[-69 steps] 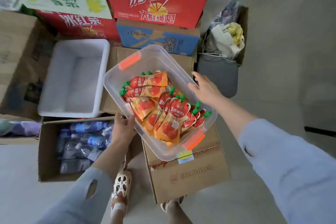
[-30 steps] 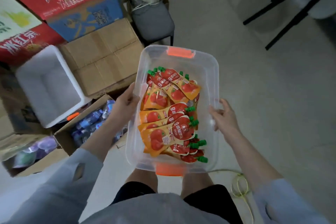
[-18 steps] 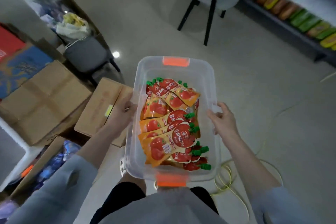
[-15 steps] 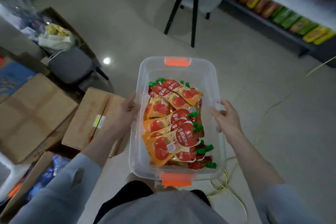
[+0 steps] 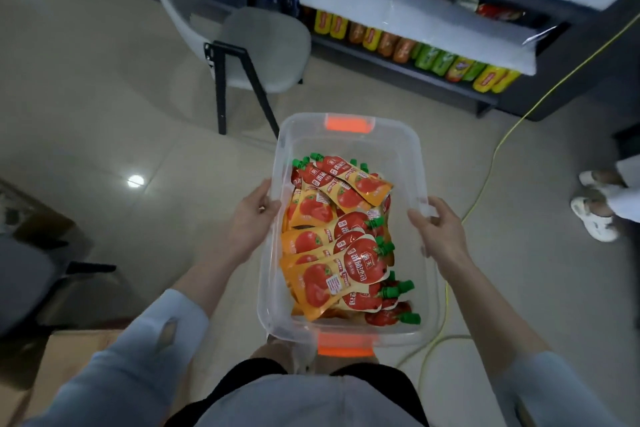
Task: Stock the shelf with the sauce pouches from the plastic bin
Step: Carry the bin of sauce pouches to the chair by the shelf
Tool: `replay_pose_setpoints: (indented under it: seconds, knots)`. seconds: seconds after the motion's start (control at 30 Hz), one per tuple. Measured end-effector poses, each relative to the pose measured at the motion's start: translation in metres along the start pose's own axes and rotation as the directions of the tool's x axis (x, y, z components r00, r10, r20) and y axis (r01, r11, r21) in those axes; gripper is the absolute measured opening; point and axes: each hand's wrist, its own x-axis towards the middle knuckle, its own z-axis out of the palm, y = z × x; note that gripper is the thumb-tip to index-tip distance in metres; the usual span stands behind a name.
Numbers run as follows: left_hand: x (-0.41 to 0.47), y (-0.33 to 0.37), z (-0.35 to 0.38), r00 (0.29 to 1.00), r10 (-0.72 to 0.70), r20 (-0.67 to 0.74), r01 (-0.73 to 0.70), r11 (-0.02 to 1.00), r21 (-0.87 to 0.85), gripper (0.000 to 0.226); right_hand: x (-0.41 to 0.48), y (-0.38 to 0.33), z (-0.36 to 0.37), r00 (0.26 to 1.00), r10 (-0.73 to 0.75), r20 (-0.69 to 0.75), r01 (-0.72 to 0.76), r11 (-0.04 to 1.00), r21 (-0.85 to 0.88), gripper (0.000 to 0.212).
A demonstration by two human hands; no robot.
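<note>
A heap of red and orange sauce pouches (image 5: 339,246) with green screw caps lies in a clear plastic bin (image 5: 408,149) that has orange latches at both short ends. The pouches fill the near part of the bin; the far end shows bare plastic. The bin is carried at waist height above a pale tiled floor (image 5: 104,107). The left hand (image 5: 252,215) grips the bin's left long rim, and the right hand (image 5: 440,229) grips the right long rim, fingers curled over the edge. Ahead stands a grey chair (image 5: 263,45) with black legs. Beyond it, a dark low shelf (image 5: 398,71) holds a row of yellow, orange and green packets. A yellow cable (image 5: 485,177) runs across the floor on the right.
</note>
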Motion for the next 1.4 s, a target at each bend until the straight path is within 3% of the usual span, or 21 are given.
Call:
replay_pose_setpoints:
  seconds: [0.33, 0.53, 0.7, 0.93, 1.1, 1.23, 1.4]
  knots:
    - [0.208, 0.145, 0.057, 0.997, 0.008, -0.080, -0.009, 1.000, -0.012, 0.041, 0.250, -0.119, -0.034, 0.999, -0.029, 0.037, 0.030, 0.999, -0.019, 0.035]
    - [0.317, 0.212, 0.070, 0.990, -0.024, -0.137, 0.005, 0.991, -0.137, 0.040, 0.397, -0.217, -0.036, 0.989, -0.110, 0.100, 0.122, 0.985, -0.122, 0.030]
    - [0.429, 0.246, 0.065, 0.966, -0.048, -0.253, 0.005, 0.986, -0.169, 0.027, 0.510, -0.303, -0.007, 0.965, -0.202, 0.168, 0.234, 0.951, -0.200, 0.032]
    - [0.547, 0.288, 0.030, 0.912, -0.197, -0.360, 0.119, 0.967, -0.227, 0.033, 0.641, -0.417, 0.061, 0.908, -0.270, 0.322, 0.362, 0.891, -0.275, 0.032]
    - [0.605, 0.300, 0.008, 0.806, -0.314, -0.502, 0.179, 0.938, -0.298, 0.034, 0.716, -0.485, 0.125, 0.804, -0.318, 0.502, 0.507, 0.809, -0.298, 0.037]
    - [0.645, 0.302, 0.004, 0.642, -0.436, -0.630, 0.160, 0.880, -0.447, 0.030, 0.774, -0.541, 0.199, 0.636, -0.320, 0.702, 0.672, 0.678, -0.299, 0.039]
    - [0.672, 0.285, 0.000, 0.457, -0.564, -0.688, 0.108, 0.803, -0.587, 0.040, 0.800, -0.595, 0.297, 0.406, -0.267, 0.874, 0.822, 0.525, -0.222, 0.038]
